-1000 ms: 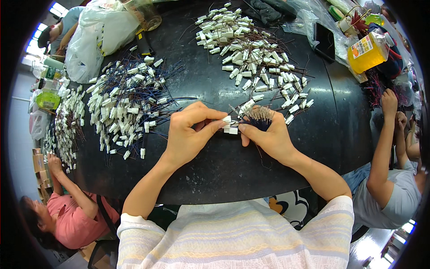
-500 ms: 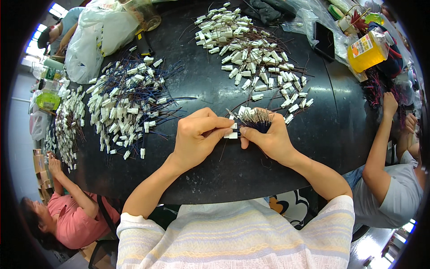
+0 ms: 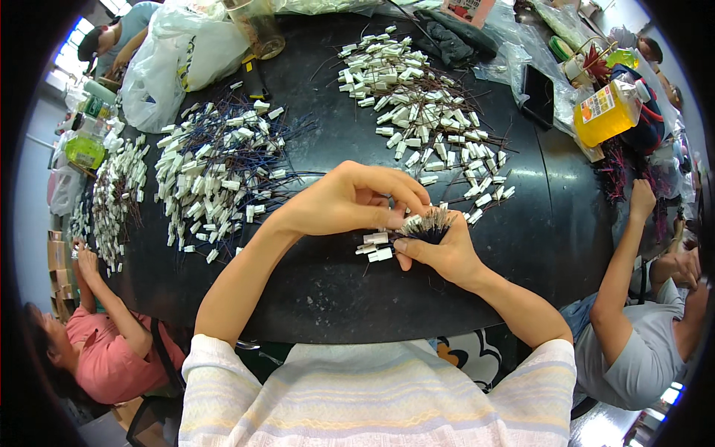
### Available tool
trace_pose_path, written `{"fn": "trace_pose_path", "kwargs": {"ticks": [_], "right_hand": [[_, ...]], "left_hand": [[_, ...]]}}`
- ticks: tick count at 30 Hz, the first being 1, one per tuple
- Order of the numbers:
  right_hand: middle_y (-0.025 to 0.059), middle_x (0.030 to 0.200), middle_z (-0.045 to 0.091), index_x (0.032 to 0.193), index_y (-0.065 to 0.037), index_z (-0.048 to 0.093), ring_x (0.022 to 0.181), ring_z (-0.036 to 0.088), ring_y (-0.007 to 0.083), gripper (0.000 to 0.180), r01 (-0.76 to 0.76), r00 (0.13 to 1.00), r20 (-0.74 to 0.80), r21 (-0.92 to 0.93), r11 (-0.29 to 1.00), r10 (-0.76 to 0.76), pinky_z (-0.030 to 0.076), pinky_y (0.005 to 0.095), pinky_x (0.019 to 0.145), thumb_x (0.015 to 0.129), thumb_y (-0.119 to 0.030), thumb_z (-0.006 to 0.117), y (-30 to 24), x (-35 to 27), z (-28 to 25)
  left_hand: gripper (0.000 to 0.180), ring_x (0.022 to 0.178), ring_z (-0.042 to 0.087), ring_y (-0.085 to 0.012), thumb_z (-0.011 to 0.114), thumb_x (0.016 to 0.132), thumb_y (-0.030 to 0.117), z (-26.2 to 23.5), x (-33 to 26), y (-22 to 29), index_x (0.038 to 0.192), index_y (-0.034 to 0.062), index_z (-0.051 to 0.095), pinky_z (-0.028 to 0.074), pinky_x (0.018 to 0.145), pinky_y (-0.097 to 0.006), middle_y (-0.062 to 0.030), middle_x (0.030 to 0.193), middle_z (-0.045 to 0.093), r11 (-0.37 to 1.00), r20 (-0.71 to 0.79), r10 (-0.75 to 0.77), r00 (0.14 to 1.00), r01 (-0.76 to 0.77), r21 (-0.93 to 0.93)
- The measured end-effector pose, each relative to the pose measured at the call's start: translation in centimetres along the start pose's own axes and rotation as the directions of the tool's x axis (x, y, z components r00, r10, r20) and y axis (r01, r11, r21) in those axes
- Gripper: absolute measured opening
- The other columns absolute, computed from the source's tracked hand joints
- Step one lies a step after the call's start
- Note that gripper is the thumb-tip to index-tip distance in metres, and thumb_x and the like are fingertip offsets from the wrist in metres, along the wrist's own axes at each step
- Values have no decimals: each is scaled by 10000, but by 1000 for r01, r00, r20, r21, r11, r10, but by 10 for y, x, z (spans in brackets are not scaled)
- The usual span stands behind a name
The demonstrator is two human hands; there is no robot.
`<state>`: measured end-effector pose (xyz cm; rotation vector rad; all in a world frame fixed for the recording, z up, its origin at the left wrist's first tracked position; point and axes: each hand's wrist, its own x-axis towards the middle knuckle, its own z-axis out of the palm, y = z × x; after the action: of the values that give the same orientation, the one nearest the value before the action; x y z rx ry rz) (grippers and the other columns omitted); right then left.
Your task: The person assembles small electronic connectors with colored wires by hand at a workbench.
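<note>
In front of my chest, my right hand (image 3: 450, 257) grips a bundle of thin dark wires (image 3: 433, 225), their pale tips fanned upward between thumb and fingers. A couple of white plastic connectors (image 3: 378, 254) stick out to the left of its thumb. My left hand (image 3: 346, 200) arches over from the left, fingers bent and thumb tip against the left side of the bundle. What lies between its fingertips is mostly hidden. Just beyond my hands, a pile of white connectors with brown wires (image 3: 406, 104) stretches away; another, with blue wires (image 3: 216, 171), spreads at the left.
On the black table (image 3: 320, 298) stand a white plastic bag (image 3: 167, 63), a clear cup (image 3: 257, 30) and a yellow-handled tool (image 3: 253, 78). A phone (image 3: 538, 97) and an orange drink bottle (image 3: 607, 112) lie right. Co-workers sit on both sides.
My left hand has moved right and up from the connectors to the top of the wire bundle. My right hand has dropped slightly, still gripping the wires. The view has shifted a little.
</note>
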<state>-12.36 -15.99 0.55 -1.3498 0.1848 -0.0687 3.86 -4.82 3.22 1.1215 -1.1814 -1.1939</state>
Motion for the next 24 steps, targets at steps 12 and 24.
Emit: {"fn": "trace_pose_path", "kwargs": {"ticks": [12, 24], "right_hand": [[48, 612, 598, 795, 2, 597, 500, 482, 50, 65, -86, 996, 9, 117, 989, 86, 346, 189, 436, 797, -58, 621, 2, 4, -4], [59, 597, 592, 756, -12, 582, 490, 493, 51, 90, -11, 986, -166, -67, 998, -1, 319, 174, 433, 805, -81, 613, -2, 4, -1]], "left_hand": [[242, 782, 591, -131, 645, 730, -37, -5, -29, -2, 960, -2, 580, 461, 718, -243, -123, 881, 637, 987, -363, -43, 931, -18, -162], [93, 627, 527, -72, 602, 798, 2, -15, -59, -16, 883, -24, 630, 394, 557, -179, -59, 754, 621, 994, -837, 55, 544, 46, 96]]}}
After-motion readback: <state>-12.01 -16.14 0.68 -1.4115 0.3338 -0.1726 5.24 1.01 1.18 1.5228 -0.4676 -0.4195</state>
